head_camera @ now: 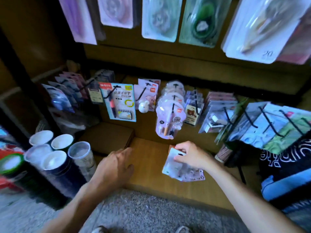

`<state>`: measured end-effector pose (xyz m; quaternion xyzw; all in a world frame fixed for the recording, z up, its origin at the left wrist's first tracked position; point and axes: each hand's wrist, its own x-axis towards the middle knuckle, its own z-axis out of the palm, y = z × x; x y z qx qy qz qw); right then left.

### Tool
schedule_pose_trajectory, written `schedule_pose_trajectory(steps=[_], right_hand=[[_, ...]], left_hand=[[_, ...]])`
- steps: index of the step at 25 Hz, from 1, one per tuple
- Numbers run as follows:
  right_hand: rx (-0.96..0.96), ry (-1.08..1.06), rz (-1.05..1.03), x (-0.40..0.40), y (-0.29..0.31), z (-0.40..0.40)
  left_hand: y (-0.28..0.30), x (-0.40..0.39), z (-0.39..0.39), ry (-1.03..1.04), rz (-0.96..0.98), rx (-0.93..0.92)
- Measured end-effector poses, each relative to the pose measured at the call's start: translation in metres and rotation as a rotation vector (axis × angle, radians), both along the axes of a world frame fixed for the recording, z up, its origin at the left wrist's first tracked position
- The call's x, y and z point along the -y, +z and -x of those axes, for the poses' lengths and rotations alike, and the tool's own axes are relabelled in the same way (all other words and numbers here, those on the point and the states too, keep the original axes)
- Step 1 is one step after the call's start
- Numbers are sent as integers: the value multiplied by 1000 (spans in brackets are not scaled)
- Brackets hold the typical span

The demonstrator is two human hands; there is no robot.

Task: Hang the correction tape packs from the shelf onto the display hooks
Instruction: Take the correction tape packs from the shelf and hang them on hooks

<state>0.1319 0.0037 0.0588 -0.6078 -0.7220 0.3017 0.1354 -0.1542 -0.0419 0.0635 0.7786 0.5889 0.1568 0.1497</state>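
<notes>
A small stack of correction tape packs (181, 170), white and pink blister cards, lies on the low wooden shelf (151, 158). My right hand (190, 154) grips the top pack of the stack by its upper edge. My left hand (116, 165) hovers over the shelf to the left, fingers loosely curled, holding nothing. Black display hooks (173, 108) stick out of the back panel above the shelf, most loaded with hanging stationery packs.
A flat cardboard box (107, 137) sits at the shelf's left end. Several upright tubes with white caps (57, 152) stand on the floor at left. More packs on hooks (269, 121) crowd the right side, above dark bags (286, 165). Large blister cards (159, 19) hang overhead.
</notes>
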Motion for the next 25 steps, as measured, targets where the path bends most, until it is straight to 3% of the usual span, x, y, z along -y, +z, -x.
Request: schedule_pose_trajectory(steps=[3, 7, 10, 14, 16, 20, 25], right_hand=[[-115, 121, -84, 23, 65, 34], [-401, 210, -123, 54, 140, 75], [-625, 118, -154, 65, 169, 92], [-978, -88, -15, 71, 168, 90], [-1001, -112, 74, 73, 159, 95], [-953, -150, 40, 73, 149, 111], [-967, -127, 44, 77, 153, 109]], left_hand=[[51, 7, 16, -67, -62, 64], [90, 35, 33, -130, 121, 366], [107, 45, 28, -197, 183, 643], [121, 55, 21, -29, 233, 1050], [125, 57, 19, 34, 277, 1133], [131, 55, 17, 104, 362, 1230], [137, 47, 5, 131, 255, 1257]])
